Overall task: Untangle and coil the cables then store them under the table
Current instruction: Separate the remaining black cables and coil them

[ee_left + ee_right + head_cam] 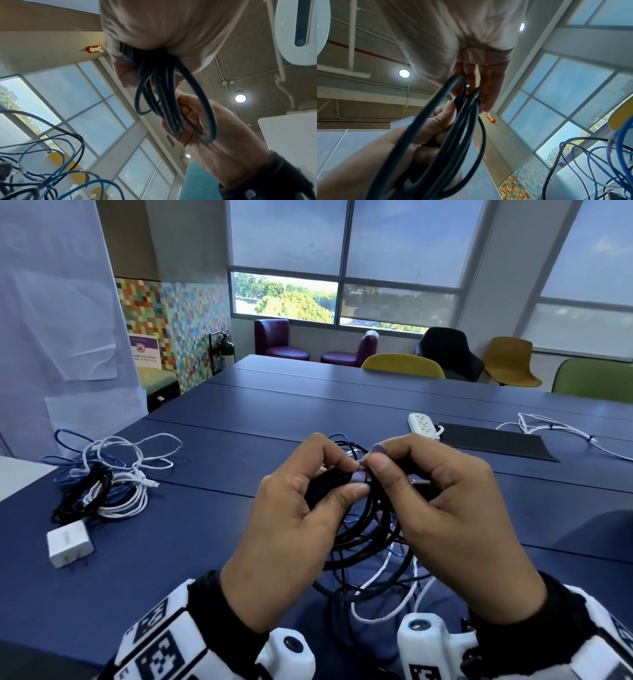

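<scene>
The coiled black cable (pixel 359 529) has a smooth, slightly glossy rubbery sheath, and the thin blue cable (pixel 590 159) looks like smooth plastic. The braided white cable (pixel 137 460) appears cloth-woven and matt. The square white charger block (pixel 69 543) is glossy hard plastic. The dark blue table top (pixel 274 402) is smooth with a soft sheen.

Both hands are raised side by side above the blue tabletop, knuckles up, fingertips meeting in the middle. The left hand (pixel 294 518) has its fingers curled round a bundle of thin black cable loops (pixel 359 529). The right hand (pixel 448 508) pinches the same bundle between thumb and forefinger. Each wrist wears a black cuff with a white camera mount.
</scene>
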### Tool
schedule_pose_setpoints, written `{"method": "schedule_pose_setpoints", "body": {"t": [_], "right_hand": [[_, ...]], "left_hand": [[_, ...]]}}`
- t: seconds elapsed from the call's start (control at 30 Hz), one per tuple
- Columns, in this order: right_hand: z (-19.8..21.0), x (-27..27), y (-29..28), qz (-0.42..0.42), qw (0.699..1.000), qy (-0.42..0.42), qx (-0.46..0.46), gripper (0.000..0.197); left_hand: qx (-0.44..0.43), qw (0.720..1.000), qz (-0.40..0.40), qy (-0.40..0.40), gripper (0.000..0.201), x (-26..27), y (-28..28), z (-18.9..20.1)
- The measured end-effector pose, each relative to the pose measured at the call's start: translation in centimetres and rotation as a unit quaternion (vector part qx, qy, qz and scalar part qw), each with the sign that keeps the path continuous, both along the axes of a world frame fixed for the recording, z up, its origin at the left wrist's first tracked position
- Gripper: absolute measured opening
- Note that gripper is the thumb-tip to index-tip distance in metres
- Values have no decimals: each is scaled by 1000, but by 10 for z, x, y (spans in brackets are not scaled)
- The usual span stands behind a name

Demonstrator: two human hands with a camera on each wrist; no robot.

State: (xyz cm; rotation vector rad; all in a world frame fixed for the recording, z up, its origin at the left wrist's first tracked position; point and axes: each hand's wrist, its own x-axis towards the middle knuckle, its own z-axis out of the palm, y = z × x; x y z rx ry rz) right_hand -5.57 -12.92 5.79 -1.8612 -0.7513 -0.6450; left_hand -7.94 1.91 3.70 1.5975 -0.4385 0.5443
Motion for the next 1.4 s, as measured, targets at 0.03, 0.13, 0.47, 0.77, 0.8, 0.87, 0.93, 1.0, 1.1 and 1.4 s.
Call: {"method": "schedule_pose_setpoints", "body": {"t": [0.03,0.13,0.47,0.77,0.8,0.87,0.93,1.0,1.1,1.4], "right_hand": [[0,0,0,5,1000,5,2,10],[-1,0,-2,9,1000,5,-5,10],[-3,1,-10,-22,984,-149,-98,10],[4,-4,-19,-9,961,-233,-148,9],[4,-4,-20,-7,959,-237,-155,9],[5,-5,-22,-4,956,-244,-164,10],[6,-5,-22,1,955,-247,-166,10],[5,-5,-22,9,957,-246,-155,10],[2,-5,-23,20,962,-241,-129,11],[-6,-5,-20,7,971,-219,-96,12]], "left_hand": [[-4,1000,-6,2,16,0,0,1],[-13,1000,-20,14,16,0,1,3],[34,999,0,9,19,-2,4,0],[110,992,59,-22,21,-4,6,2],[119,990,65,-31,19,-4,6,2],[131,987,81,-53,17,-4,7,2],[132,984,94,-80,12,-4,7,2],[132,979,112,-110,11,-5,7,2],[127,974,130,-138,13,-5,7,0],[172,947,188,-193,12,-8,5,0]]}}
